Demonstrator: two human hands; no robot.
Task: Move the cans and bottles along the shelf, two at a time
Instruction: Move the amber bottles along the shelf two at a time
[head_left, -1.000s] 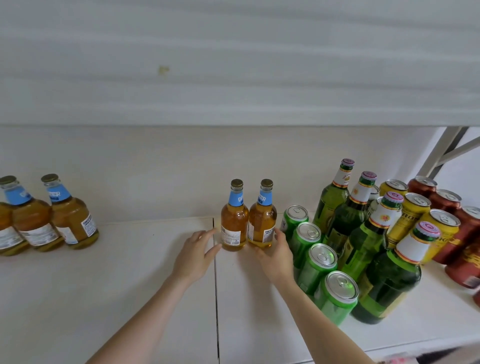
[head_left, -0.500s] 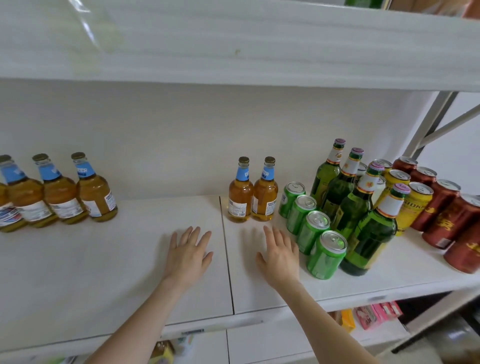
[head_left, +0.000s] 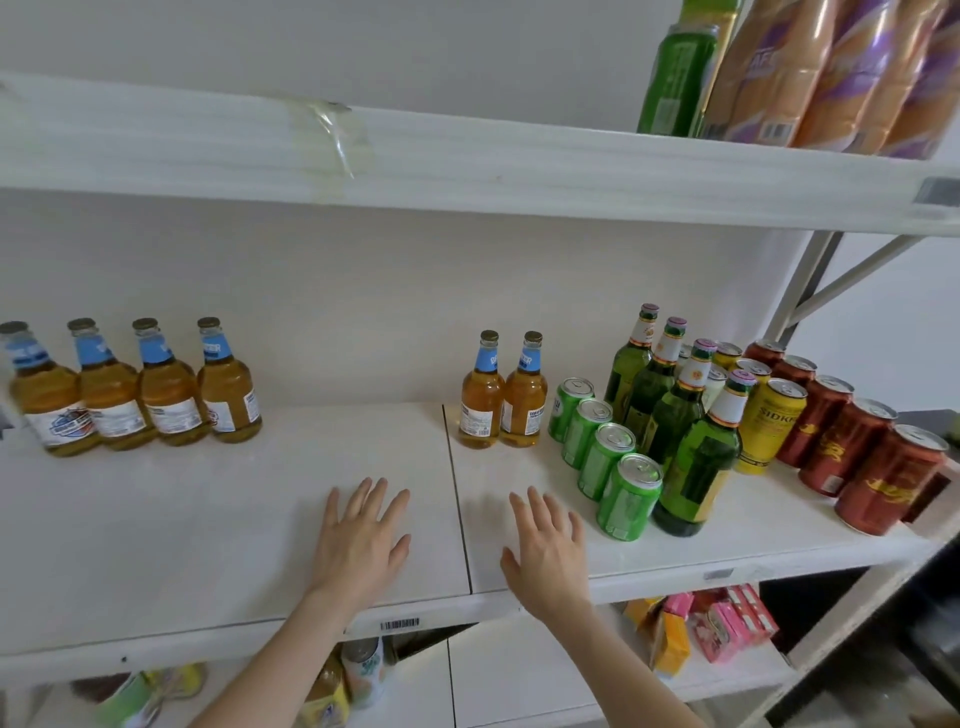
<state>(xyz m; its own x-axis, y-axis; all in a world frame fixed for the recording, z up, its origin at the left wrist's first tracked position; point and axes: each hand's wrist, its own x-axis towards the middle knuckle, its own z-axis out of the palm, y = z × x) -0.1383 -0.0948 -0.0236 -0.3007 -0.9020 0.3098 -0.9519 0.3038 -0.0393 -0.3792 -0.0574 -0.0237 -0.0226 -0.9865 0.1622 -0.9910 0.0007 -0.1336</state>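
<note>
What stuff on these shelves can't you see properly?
All in the head view:
Yellow cans: mostly behind the green bottles, so their number is unclear.
Orange packs, upper right: cut off by the top edge.
Pink packets below: blurred, partly under the shelf board.
Amber bottles: label print too small to read.

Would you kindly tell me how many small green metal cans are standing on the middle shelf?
4 small green metal cans, in one diagonal row: rearmost, second, third, frontmost, between the two amber glass bottles and the green glass bottles, which could hide more.
</note>
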